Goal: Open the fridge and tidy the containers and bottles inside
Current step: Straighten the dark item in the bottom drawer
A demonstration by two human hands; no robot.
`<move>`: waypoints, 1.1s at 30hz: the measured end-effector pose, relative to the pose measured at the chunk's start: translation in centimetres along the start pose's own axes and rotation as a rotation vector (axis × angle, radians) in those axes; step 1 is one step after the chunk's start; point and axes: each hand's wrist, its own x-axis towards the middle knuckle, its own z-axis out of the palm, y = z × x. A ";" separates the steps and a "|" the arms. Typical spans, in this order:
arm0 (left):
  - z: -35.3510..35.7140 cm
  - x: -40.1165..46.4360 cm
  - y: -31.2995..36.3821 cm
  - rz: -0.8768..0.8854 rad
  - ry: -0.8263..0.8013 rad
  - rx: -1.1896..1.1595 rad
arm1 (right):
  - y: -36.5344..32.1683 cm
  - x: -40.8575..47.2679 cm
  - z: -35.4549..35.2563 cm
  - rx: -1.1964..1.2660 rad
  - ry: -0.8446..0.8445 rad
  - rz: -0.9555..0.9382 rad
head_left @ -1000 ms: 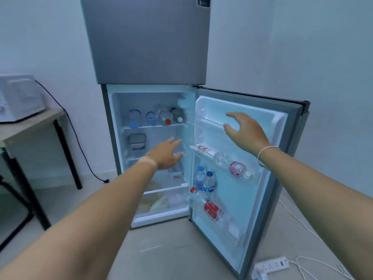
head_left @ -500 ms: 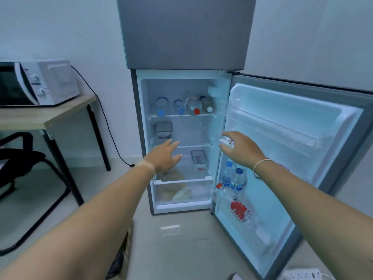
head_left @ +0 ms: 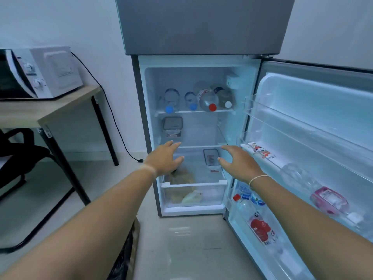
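Fridge (head_left: 201,25): fills the centre of the frame; grey upper compartment closed, lower compartment lit and standing open.
Fridge door (head_left: 314,110): swung fully out to the right of the frame; its racks hold a lying carton, a clear bottle, a pink-labelled bottle (head_left: 329,201), and upright bottles lower down, one with a red label (head_left: 260,229).
Tabletop (head_left: 48,110): left of the frame, carrying a white microwave (head_left: 42,73); a black chair sits below it.
Crisper drawer (head_left: 193,195): at the bottom of the compartment, with bagged produce inside.
Top shelf (head_left: 195,111): four bottles lie on their sides, caps toward the camera, two blue, one red (head_left: 212,107), one white.
Middle shelf: stacked lidded containers (head_left: 172,126) at its left; the rest looks bare.
Lower shelf: one lidded container (head_left: 211,159) right of centre.
Left hand (head_left: 164,158): fingers spread wide and straight, holding nothing, in front of the lower shelf's left side.
Right hand (head_left: 238,162): wide and relaxed, empty, just right of the lower container, thumb near its edge.
Step in hand: the opening looks done; tidying seems about to begin, with both hands reaching in.
Next move: probably closing the right hand round the lower container, gripping its sides so the lid stays seated, then placing it with the stack above.
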 end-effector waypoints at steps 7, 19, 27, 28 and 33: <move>0.8 2.5 -1.3 -0.025 -0.012 -0.019 | 0.0 3.1 1.0 -0.017 -0.036 -0.005; -3.3 4.5 -2.6 -0.054 0.070 0.009 | -2.6 6.5 -1.2 0.003 0.013 -0.059; -4.3 4.9 -2.0 0.004 0.103 0.001 | -3.0 6.6 -1.9 -0.018 0.050 -0.055; -4.3 4.9 -1.9 0.007 0.103 0.000 | -3.1 6.6 -1.8 -0.019 0.050 -0.056; -3.9 4.8 -2.5 0.011 0.098 -0.009 | -3.5 6.4 -1.0 -0.014 0.060 -0.069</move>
